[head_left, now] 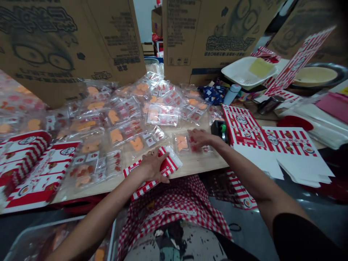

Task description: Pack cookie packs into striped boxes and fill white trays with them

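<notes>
Head view: left hand spread wide on red-striped packet, long axis slanting over desk edge. Clear pouch lies right, long axis left-right, under nearer right hand; its fingers blurred, grip can't tell.

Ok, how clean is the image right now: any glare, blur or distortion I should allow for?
Head view: white glare streaks the clear packets, strongest mid-pile; head view: the right hand is blurred at the fingers, the left hand crisper; head view: wide-angle stretch toward the edges, the top right corner dark.
</notes>
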### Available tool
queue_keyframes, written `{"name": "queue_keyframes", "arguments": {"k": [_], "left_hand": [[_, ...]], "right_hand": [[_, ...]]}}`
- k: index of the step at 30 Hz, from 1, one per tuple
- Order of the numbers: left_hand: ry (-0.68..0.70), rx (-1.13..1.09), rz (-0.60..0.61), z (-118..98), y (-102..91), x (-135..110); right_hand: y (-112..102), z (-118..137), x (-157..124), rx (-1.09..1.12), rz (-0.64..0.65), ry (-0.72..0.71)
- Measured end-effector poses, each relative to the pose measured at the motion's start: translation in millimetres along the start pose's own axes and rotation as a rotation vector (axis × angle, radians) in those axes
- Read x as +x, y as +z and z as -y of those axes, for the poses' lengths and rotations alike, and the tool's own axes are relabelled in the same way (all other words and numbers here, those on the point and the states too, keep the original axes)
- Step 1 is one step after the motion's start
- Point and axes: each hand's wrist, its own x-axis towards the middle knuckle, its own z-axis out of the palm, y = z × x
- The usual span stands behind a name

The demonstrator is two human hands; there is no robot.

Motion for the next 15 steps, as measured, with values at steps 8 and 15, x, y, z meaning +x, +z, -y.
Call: {"name": "queue_keyframes", "arguments": {"k": [8,15], "left_hand": [[-0.019,-0.113,-0.219,-5,1.2,0],[0.04,-0.1,-0.276,-7,11.0,2]], "right_hand": [[19,37,-7,0.151,-0.031,0.169],[26,51,-24,0.567,-0.041,0.146]]}}
